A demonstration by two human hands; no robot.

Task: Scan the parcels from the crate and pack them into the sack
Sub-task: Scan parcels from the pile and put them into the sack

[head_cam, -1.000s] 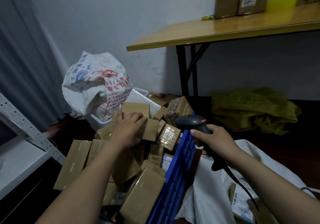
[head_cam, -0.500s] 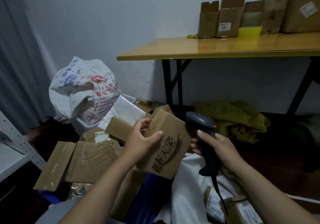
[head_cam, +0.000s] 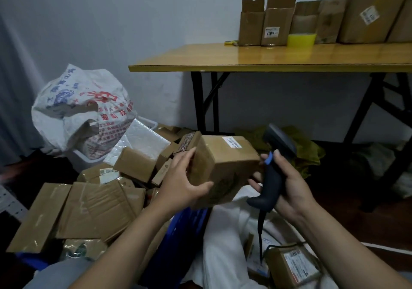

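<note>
Since half a second ago the cardboard parcel (head_cam: 225, 166) has been turned so its white label (head_cam: 231, 142) faces up. Left hand (head_cam: 182, 186) grips its left side, up over the blue crate's (head_cam: 189, 224) right edge and the white sack (head_cam: 223, 244). Right hand (head_cam: 289, 190) is wrapped round the barcode scanner (head_cam: 270, 177), just beside the parcel.

A small parcel-handling back room.
Taped cardboard parcels (head_cam: 93, 206) heap at my 8 o'clock, labelled cartons (head_cam: 276, 21) line the folding table (head_cam: 245, 59) at 1 o'clock, a printed woven sack (head_cam: 80, 108) at 10.
</note>
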